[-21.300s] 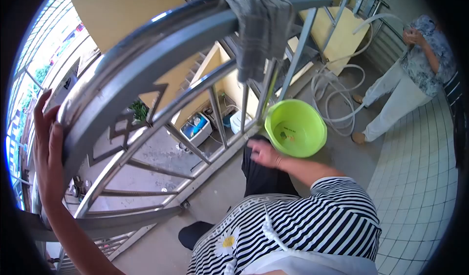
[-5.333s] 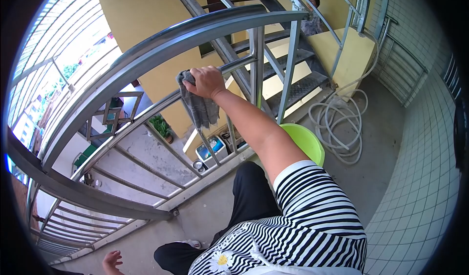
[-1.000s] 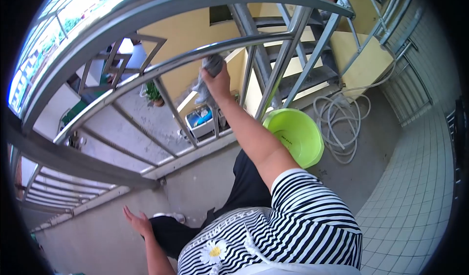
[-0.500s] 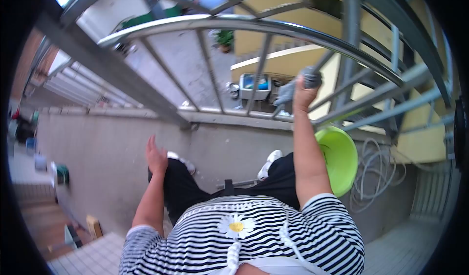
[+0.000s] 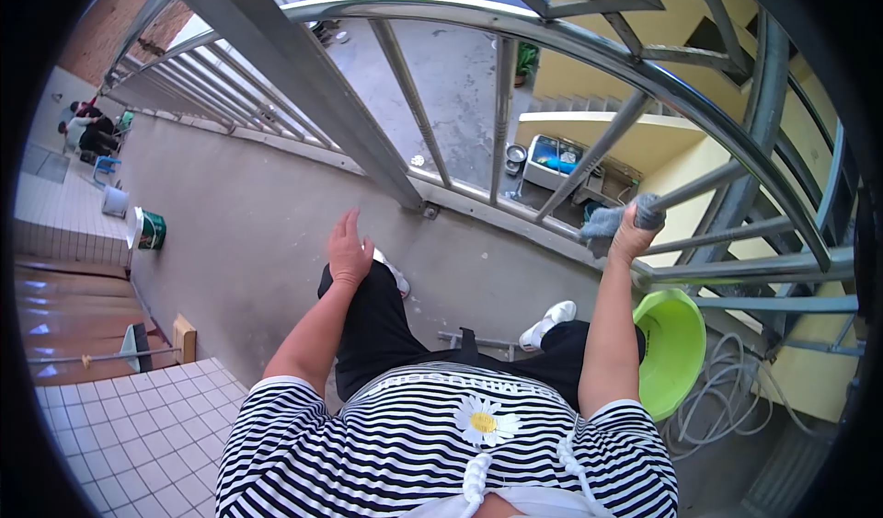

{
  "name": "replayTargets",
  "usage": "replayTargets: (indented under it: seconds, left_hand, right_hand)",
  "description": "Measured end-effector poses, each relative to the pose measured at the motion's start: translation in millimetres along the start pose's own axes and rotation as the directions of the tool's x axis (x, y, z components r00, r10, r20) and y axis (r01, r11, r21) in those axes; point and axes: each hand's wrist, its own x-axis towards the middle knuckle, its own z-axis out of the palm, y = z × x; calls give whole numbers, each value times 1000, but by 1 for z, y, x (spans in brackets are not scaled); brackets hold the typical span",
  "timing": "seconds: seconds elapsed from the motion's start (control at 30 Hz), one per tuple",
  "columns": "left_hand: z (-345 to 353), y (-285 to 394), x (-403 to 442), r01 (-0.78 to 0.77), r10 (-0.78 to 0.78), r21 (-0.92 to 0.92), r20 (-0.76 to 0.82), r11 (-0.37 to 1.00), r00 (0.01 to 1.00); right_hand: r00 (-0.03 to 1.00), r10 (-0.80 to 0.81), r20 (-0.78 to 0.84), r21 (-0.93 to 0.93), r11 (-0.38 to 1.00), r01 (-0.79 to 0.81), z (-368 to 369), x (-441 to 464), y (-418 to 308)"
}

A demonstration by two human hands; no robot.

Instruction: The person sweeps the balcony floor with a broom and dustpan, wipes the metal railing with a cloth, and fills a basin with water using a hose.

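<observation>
My right hand (image 5: 633,236) is wrapped around a grey cloth (image 5: 602,224), pressing it about a slanting upright bar (image 5: 704,184) of the metal railing. Part of the cloth hangs loose to the left of my fist. My left hand (image 5: 349,253) hovers near my left knee, fingers stretched out and nothing in them. Just below my right wrist stands a bright green bucket (image 5: 670,352), its inside mostly hidden by its wall and my arm.
The curved top rail (image 5: 432,5) runs across in front of me. A pale hose (image 5: 727,385) lies coiled beside the bucket. To the left are a dark green pail (image 5: 152,230), a tiled ledge (image 5: 156,426) and people (image 5: 87,132) farther off. A lower yard shows through the bars.
My view has turned, so the railing and bucket appear shifted right and more of the left side shows. My right hand still grips the cloth on the bar; my left stays open.
</observation>
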Motion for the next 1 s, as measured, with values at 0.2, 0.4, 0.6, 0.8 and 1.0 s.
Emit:
replayTargets:
  seconds: [0.2, 0.4, 0.6, 0.8, 1.0]
  left_hand:
    - [-2, -2, 1, 0, 0, 4, 15, 1000, 1000]
    - [-8, -4, 1, 90, -87, -33, 83, 995, 993]
    - [-5, -14, -2, 50, -49, -57, 16, 997, 999]
    - [-10, -15, -2, 59, -59, -67, 2, 996, 998]
    - [-11, -17, -4, 30, -35, -84, -57, 996, 998]
  right_hand:
    - [997, 49, -60, -63, 997, -53, 9, -13, 34]
    - [943, 324, 77, -488, 837, -247, 5, -44, 122]
    - [864, 499, 72, -414, 803, -429, 10, -59, 141]
    - [206, 941, 270, 276, 129, -952, 14, -67, 183]
    - [121, 919, 374, 463, -72, -883, 6, -22, 136]
